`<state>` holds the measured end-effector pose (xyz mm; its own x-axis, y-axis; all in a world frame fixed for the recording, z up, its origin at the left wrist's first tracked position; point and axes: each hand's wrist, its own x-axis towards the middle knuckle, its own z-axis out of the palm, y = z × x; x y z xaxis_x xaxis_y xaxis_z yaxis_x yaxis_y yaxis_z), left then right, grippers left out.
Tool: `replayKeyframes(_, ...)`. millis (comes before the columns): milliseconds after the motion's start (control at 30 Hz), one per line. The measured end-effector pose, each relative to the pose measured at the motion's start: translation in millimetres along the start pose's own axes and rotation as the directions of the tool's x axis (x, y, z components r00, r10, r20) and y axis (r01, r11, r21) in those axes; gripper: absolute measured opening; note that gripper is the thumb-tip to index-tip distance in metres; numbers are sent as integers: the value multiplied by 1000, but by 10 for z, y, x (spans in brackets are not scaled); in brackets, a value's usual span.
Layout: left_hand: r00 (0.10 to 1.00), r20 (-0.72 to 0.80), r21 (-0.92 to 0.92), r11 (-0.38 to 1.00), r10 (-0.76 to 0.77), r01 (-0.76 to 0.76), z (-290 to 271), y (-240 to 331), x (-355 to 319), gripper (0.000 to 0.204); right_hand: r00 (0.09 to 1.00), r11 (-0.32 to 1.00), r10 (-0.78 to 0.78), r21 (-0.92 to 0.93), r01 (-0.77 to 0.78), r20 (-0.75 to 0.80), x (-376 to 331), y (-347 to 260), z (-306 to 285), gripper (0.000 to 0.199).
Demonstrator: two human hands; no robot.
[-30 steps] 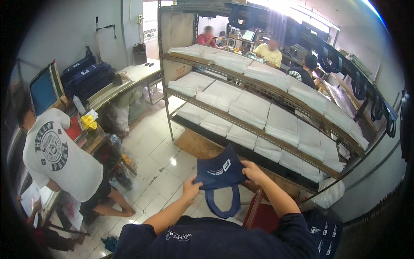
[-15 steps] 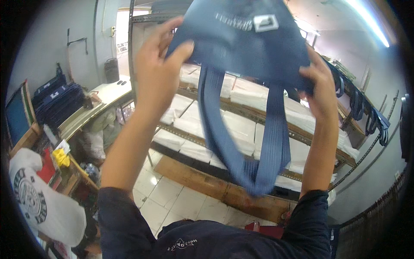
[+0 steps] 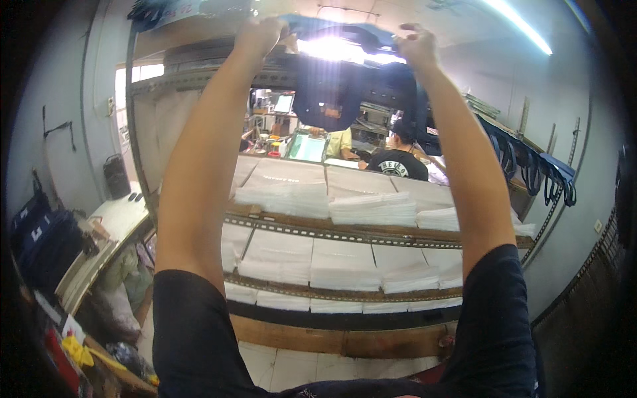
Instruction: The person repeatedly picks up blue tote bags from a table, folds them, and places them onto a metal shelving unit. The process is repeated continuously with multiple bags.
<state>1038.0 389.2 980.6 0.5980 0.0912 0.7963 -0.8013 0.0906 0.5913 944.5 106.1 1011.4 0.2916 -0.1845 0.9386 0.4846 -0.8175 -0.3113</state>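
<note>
Both arms are stretched up to the top of the view. Between the hands a blue fabric bag [image 3: 308,24] is spread out, seen nearly edge-on against a bright light. My left hand [image 3: 262,36] is closed on the bag's left end. At its right end my right hand [image 3: 418,48] grips it, with one finger sticking out. Dark fabric [image 3: 324,96] hangs below, over the shelf opening; I cannot tell whether it belongs to this bag or to another. The bag's printed face is not visible.
A metal rack [image 3: 312,232] carries several stacks of white sheets [image 3: 371,207]. Through its opening, a person in a black shirt [image 3: 398,164] sits near another person in a yellowish top [image 3: 340,142]. Blue bags [image 3: 527,162] hang at right; folded dark bags [image 3: 46,239] lie at left.
Both hands have risen with the blue bag toward the rack's top. The bag has tipped from showing its printed face to nearly edge-on, and the view has tilted upward.
</note>
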Motion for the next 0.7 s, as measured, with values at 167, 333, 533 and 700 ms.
replayKeyframes(167, 997, -73, 19, 999, 32, -31, -30, -529, 24, 33, 974, 986, 77, -159, -44, 212, -31, 192, 423, 27)
replayKeyframes(333, 997, -82, 83, 997, 3, 4, -22, -620, -181, 40, 929, 897, -107, -369, 244, 353, -305, -102, 349, 20)
replayKeyframes(533, 946, -84, 460, 855, 312, -241, -20, -907, 168, 51, 893, 765, -346, -464, 446, 287, -317, 128, 600, 16)
replayKeyframes(700, 816, -317, 632, 749, 484, -198, 82, -819, 23, 65, 870, 736, -482, -492, 465, 102, -658, -152, 244, 22)
